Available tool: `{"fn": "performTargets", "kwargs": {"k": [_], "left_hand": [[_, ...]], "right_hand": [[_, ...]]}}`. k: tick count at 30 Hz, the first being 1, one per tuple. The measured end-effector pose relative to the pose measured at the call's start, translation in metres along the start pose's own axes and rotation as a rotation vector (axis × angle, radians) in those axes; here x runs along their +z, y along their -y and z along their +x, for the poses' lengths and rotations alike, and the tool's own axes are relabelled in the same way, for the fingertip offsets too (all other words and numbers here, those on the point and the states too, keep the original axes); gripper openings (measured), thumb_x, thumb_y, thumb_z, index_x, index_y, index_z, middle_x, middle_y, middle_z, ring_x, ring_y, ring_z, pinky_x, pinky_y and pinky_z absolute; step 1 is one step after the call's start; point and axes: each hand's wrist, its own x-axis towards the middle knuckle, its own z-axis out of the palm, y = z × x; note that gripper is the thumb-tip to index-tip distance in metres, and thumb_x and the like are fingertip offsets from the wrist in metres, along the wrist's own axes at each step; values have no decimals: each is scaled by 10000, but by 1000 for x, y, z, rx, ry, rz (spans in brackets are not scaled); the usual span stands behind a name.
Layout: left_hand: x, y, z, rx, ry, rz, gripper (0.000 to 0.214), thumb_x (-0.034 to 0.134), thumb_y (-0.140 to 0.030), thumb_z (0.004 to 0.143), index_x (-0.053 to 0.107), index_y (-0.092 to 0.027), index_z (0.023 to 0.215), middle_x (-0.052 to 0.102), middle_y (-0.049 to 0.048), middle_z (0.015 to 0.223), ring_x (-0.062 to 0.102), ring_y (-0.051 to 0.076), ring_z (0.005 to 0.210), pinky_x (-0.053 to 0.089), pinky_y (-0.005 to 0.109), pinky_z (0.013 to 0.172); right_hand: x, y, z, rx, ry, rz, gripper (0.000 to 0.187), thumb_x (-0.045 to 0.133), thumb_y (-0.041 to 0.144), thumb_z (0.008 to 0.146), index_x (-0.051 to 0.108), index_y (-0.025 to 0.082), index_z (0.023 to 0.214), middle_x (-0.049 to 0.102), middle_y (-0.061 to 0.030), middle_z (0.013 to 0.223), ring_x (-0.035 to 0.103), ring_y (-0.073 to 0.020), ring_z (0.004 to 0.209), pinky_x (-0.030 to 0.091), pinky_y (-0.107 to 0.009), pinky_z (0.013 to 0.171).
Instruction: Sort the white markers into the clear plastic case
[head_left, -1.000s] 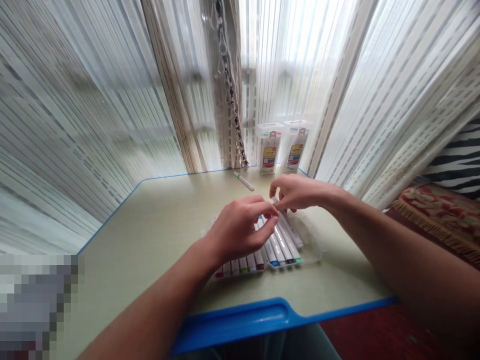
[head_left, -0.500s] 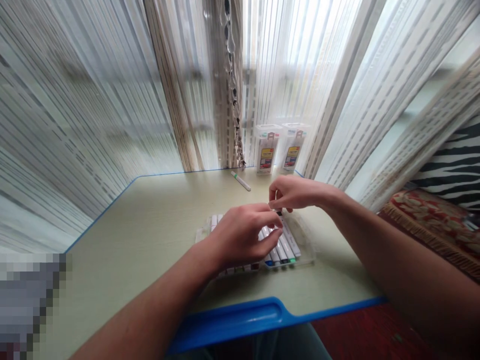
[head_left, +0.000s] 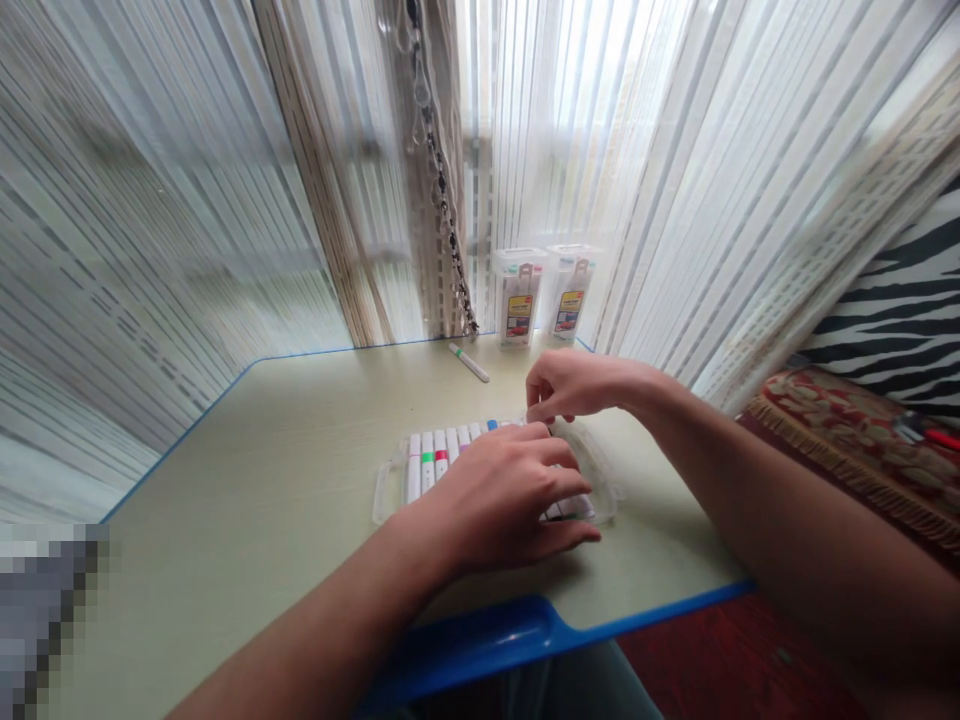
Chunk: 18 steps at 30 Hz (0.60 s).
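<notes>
Several white markers lie side by side in a clear plastic case, their coloured bands facing up. My left hand spans the right part of the row with its fingers stretched out and apart, hiding many of the markers. At the far edge of the case, my right hand is closed with its fingertips pinched together near the markers' upper ends. Whatever may be in that pinch is too small or hidden to make out. Behind the case, a single marker with a green band lies loose on the table.
Two clear marker boxes with yellow labels stand upright at the back of the pale table. A blue trough runs along the near edge. String curtains hang behind, and a patterned seat is at the right.
My left hand has moved right and nearer, its fingers spreading, so markers on the left now show. The right hand stays pinched at the far edge. The whole view has shifted slightly.
</notes>
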Motion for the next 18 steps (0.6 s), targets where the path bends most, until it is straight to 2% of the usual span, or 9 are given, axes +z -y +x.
{"fn": "performTargets", "kwargs": {"k": [6, 18], "left_hand": [[5, 1, 2, 61, 59, 55, 247, 650, -399, 929, 766, -201, 1021, 755, 58, 1048, 661, 233, 986, 481, 390, 874], [5, 1, 2, 36, 61, 3, 144, 693, -324, 893, 793, -234, 944, 777, 56, 945, 645, 227, 961, 495, 381, 905]], "right_hand": [[-2, -2, -1, 9, 32, 7, 166, 699, 247, 740, 781, 128, 822, 701, -35, 604, 663, -167, 589, 436, -227, 506], [-4, -5, 1, -3, 86, 0, 255, 754, 304, 729, 780, 127, 910, 723, -34, 673, 670, -167, 633, 437, -224, 535]]}}
